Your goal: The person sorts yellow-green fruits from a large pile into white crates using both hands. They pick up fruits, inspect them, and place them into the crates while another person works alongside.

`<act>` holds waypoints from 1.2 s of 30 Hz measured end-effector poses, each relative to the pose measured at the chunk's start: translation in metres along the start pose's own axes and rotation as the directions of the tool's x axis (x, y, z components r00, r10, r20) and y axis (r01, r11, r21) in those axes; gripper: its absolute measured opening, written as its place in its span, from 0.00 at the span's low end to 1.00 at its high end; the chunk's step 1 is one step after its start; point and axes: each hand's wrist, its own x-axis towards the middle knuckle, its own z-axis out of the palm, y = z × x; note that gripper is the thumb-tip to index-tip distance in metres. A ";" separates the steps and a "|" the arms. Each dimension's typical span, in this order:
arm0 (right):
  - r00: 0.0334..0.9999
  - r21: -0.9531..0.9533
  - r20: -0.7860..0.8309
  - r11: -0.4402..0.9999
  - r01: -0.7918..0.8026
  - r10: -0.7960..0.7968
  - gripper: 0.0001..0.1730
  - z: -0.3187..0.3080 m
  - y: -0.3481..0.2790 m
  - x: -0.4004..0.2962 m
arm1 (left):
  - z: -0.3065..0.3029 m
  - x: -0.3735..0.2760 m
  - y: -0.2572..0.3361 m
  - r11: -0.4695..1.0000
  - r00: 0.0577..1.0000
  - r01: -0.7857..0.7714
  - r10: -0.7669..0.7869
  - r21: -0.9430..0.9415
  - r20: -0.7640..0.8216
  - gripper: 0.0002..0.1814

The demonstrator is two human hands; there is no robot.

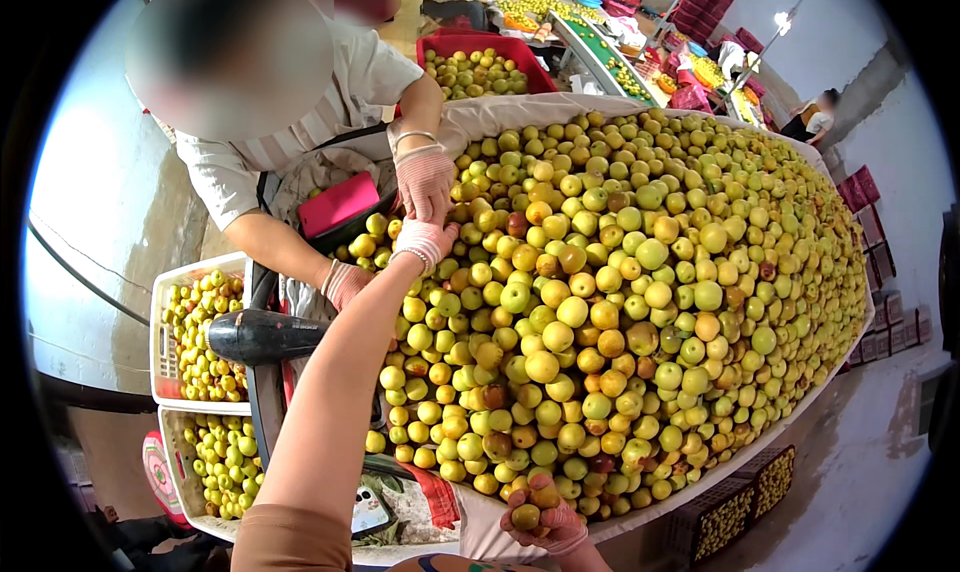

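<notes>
A large heap of round yellow-green fruits (570,309), which look like jujubes, spreads in front of me inside a cloth-lined bin (480,122). Some fruits have brown or reddish patches. My left hand (426,240), in a striped glove with a beaded bracelet at the wrist, reaches across to the heap's left edge. It meets a co-worker's gloved hand (425,182) there, and its fingertips are hidden. Close to my body at the near edge, my right hand (551,523), also gloved, holds a few brownish-green fruits (526,516).
A co-worker (300,114) leans in from the left, the other gloved hand (346,283) beside my forearm. White crates (161,347) of fruit, a black rounded handle (262,337), a pink box (339,204) and a phone (370,510) lie leftward. A red crate (540,73) stands behind.
</notes>
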 end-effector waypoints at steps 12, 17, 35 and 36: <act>0.999 -0.174 -0.036 0.985 -0.010 0.004 0.30 0.005 -0.001 0.017 | -0.013 -0.019 0.024 0.967 0.993 -0.049 0.020 -0.249 -0.117 0.21; 0.999 -0.125 -0.046 0.992 0.005 -0.010 0.32 -0.005 0.004 0.015 | -0.024 -0.012 0.068 0.958 0.975 -0.209 0.220 -0.195 0.036 0.28; 0.874 -0.962 0.180 -0.265 0.061 -0.452 0.25 0.074 0.009 0.063 | -0.079 -0.398 0.065 -0.863 0.746 0.458 0.243 -0.213 0.620 0.27; 0.893 -0.896 0.248 -0.439 0.064 -0.375 0.25 0.076 0.020 0.067 | -0.074 -0.407 0.065 -0.891 0.784 0.431 0.292 -0.140 0.548 0.29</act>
